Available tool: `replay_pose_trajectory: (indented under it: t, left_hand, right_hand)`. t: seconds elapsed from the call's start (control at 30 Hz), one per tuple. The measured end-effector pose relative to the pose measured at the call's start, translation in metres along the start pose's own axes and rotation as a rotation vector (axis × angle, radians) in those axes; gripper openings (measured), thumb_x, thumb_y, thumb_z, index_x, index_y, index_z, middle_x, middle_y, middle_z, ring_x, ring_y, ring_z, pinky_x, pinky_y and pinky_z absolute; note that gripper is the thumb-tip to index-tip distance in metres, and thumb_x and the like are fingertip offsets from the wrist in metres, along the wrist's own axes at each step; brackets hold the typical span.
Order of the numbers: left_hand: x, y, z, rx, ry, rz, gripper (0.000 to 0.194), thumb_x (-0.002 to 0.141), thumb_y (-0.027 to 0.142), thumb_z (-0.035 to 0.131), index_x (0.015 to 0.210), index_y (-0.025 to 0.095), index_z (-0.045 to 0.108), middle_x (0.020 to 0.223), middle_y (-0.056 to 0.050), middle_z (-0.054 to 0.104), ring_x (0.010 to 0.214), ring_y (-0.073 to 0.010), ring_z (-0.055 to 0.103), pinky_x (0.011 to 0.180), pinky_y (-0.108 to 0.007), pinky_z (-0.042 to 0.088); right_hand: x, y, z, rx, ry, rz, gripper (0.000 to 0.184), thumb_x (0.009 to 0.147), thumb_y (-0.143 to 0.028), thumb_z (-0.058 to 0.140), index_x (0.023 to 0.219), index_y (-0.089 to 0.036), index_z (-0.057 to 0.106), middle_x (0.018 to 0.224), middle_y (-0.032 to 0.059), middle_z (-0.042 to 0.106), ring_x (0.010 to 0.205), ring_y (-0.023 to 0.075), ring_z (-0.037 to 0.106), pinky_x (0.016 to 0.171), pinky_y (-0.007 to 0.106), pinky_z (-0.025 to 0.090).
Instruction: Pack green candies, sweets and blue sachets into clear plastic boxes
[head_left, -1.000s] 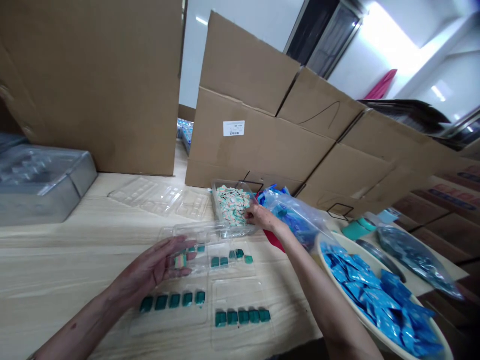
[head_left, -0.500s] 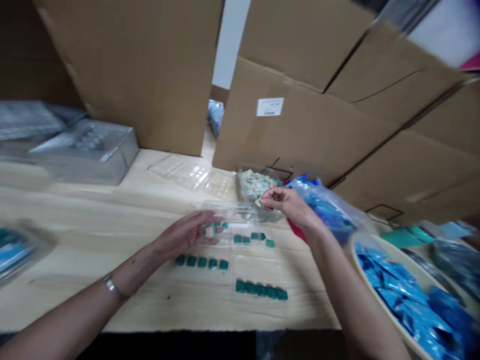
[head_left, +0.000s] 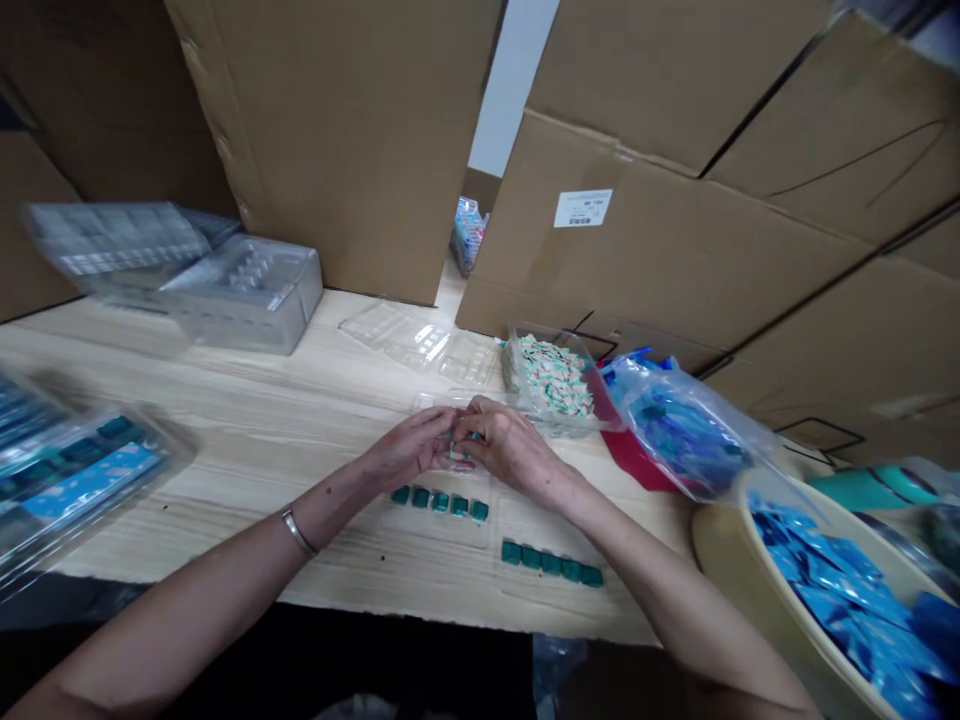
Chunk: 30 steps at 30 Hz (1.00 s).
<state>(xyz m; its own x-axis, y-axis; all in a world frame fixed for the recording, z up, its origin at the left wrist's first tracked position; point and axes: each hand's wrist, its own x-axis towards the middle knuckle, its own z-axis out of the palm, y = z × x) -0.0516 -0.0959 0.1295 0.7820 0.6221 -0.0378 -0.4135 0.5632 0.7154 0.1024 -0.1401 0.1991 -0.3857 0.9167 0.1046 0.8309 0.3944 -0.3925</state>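
In front of the clear tub, my left hand point(head_left: 416, 445) and my right hand point(head_left: 508, 448) come together, fingertips touching or nearly so. Between them shows a small pale piece point(head_left: 455, 452) with green on it, held in my left fingers. My right thumb and fingers are pinched at that spot, and what lies in the pinch is mostly hidden. Closer to me, a row of dark green blocks point(head_left: 440, 502) sits in a clear plastic tray. A second green row point(head_left: 551, 563) lies in another clear tray to the right. The clear tub point(head_left: 517, 375) holds many small white-and-green pieces point(head_left: 556, 375).
Clear blister trays point(head_left: 409, 340) lie behind my hands. Stacked clear packaging point(head_left: 247, 290) stands at the left, with packed trays point(head_left: 90, 465) nearer. On the right are a bag of blue items point(head_left: 675, 425) and a cream bin point(head_left: 724, 535) of blue packets. Cardboard boxes point(head_left: 637, 250) wall the back.
My right hand has moved from above the tub, with a small piece in its pinch, leftwards to my left hand. The view has shifted left.
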Motion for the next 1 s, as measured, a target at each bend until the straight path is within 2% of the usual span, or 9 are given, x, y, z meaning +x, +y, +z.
replay_pose_trajectory:
  t: [0.17, 0.27, 0.33, 0.4, 0.47, 0.57, 0.67, 0.83, 1.0]
  left_hand:
    - [-0.001, 0.011, 0.0, 0.003, 0.064, 0.01, 0.024, 0.089, 0.027, 0.053, 0.107, 0.013, 0.061, 0.114, -0.014, 0.064, 0.097, -0.0249, 0.064, 0.082, -0.041, 0.052]
    - [0.0, 0.022, -0.004, 0.016, 0.173, 0.016, 0.024, 0.088, 0.026, 0.054, 0.106, 0.012, 0.06, 0.117, -0.015, 0.063, 0.102, -0.0272, 0.063, 0.08, -0.037, 0.055]
    - [0.0, 0.029, -0.006, 0.015, 0.244, 0.04, 0.02, 0.088, 0.024, 0.054, 0.102, 0.012, 0.061, 0.118, -0.014, 0.063, 0.1, -0.026, 0.064, 0.078, -0.035, 0.056]
    - [0.001, 0.033, -0.007, 0.008, 0.294, 0.06, 0.015, 0.088, 0.022, 0.053, 0.096, 0.013, 0.062, 0.119, -0.013, 0.063, 0.098, -0.0242, 0.065, 0.077, -0.033, 0.057]
    - [0.002, 0.036, -0.007, 0.006, 0.332, 0.066, 0.015, 0.088, 0.021, 0.051, 0.093, 0.013, 0.063, 0.119, -0.012, 0.063, 0.098, -0.0236, 0.065, 0.077, -0.032, 0.058]
    - [0.003, 0.037, -0.007, 0.01, 0.374, 0.063, 0.015, 0.089, 0.019, 0.05, 0.092, 0.014, 0.063, 0.118, -0.011, 0.064, 0.101, -0.0237, 0.064, 0.077, -0.031, 0.058]
    - [0.005, 0.036, -0.01, 0.008, 0.396, 0.056, 0.014, 0.087, 0.016, 0.05, 0.092, 0.015, 0.064, 0.115, -0.01, 0.066, 0.101, -0.0235, 0.065, 0.078, -0.031, 0.058]
    - [0.01, 0.027, -0.022, 0.063, 0.364, 0.065, 0.015, 0.087, 0.015, 0.05, 0.091, 0.016, 0.065, 0.112, -0.01, 0.067, 0.102, -0.0234, 0.065, 0.08, -0.033, 0.058]
    - [0.011, 0.022, -0.027, 0.094, 0.32, 0.056, 0.016, 0.087, 0.014, 0.051, 0.094, 0.016, 0.065, 0.112, -0.01, 0.068, 0.102, -0.0232, 0.065, 0.079, -0.032, 0.059]
  right_hand:
    - [-0.003, 0.013, -0.02, -0.064, 0.168, 0.032, 0.019, 0.086, -0.029, 0.057, 0.077, -0.016, 0.067, 0.076, 0.0031, 0.061, 0.07, 0.0123, 0.055, 0.065, 0.022, 0.039]
    - [-0.006, 0.052, -0.045, -0.237, 0.404, 0.282, 0.029, 0.091, -0.033, 0.046, 0.082, -0.014, 0.066, 0.074, 0.0059, 0.063, 0.071, 0.016, 0.057, 0.067, 0.025, 0.04]
    - [-0.013, 0.083, -0.059, -0.334, 0.479, 0.435, 0.027, 0.09, -0.022, 0.041, 0.102, -0.013, 0.064, 0.088, 0.01, 0.065, 0.082, 0.0196, 0.059, 0.073, 0.028, 0.041]
    - [-0.026, 0.107, -0.066, -0.374, 0.407, 0.436, 0.044, 0.082, -0.011, 0.045, 0.125, -0.012, 0.051, 0.114, 0.0148, 0.059, 0.103, 0.0221, 0.055, 0.085, 0.031, 0.041]
    - [-0.045, 0.119, -0.068, -0.4, 0.337, 0.407, 0.055, 0.078, -0.009, 0.047, 0.133, -0.013, 0.043, 0.127, 0.0162, 0.052, 0.115, 0.0227, 0.048, 0.093, 0.033, 0.038]
    - [-0.083, 0.119, -0.068, -0.458, 0.292, 0.593, 0.033, 0.087, -0.018, 0.042, 0.116, -0.015, 0.057, 0.11, 0.0135, 0.062, 0.104, 0.0236, 0.056, 0.086, 0.031, 0.041]
    - [-0.121, 0.117, -0.066, -0.579, 0.226, 0.825, 0.024, 0.088, -0.021, 0.047, 0.107, -0.015, 0.06, 0.104, 0.0136, 0.063, 0.096, 0.025, 0.058, 0.078, 0.03, 0.043]
    - [-0.161, 0.127, -0.059, -0.773, 0.13, 0.9, 0.028, 0.085, -0.006, 0.042, 0.104, -0.011, 0.062, 0.11, 0.0193, 0.058, 0.104, 0.0272, 0.054, 0.084, 0.033, 0.043]
    - [-0.17, 0.145, -0.084, -0.744, 0.27, 1.045, 0.027, 0.086, -0.008, 0.041, 0.097, -0.008, 0.066, 0.102, 0.024, 0.062, 0.098, 0.0304, 0.059, 0.08, 0.037, 0.045]
